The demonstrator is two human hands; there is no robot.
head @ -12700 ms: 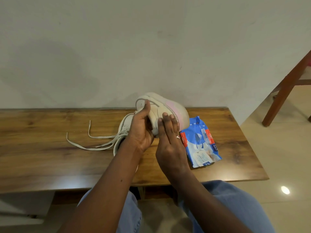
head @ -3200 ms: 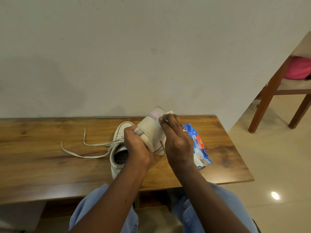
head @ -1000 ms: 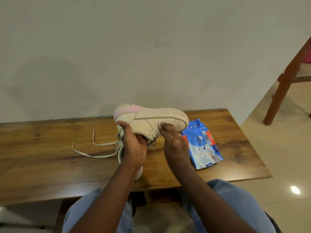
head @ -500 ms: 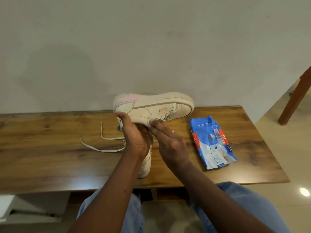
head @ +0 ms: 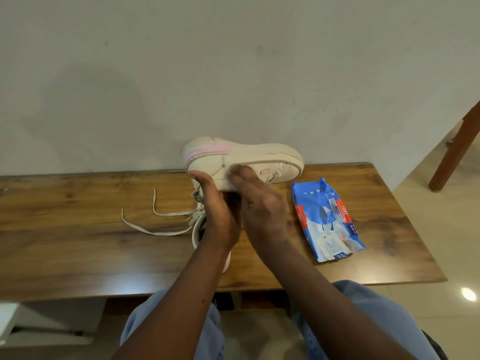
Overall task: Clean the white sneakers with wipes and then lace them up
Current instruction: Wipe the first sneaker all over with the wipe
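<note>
Left hand is still gripping the upturned sneaker at its heel end, above the table. Right hand is sliding up from the opening, fingers now pressing flat, blurred, against its side. Wipes pack is lying just right.

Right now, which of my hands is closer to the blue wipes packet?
Right. The right hand is beside the wipes packet, not touching it, fingers on the sneaker; the left hand grips that sneaker on the far side of the right hand.
</note>
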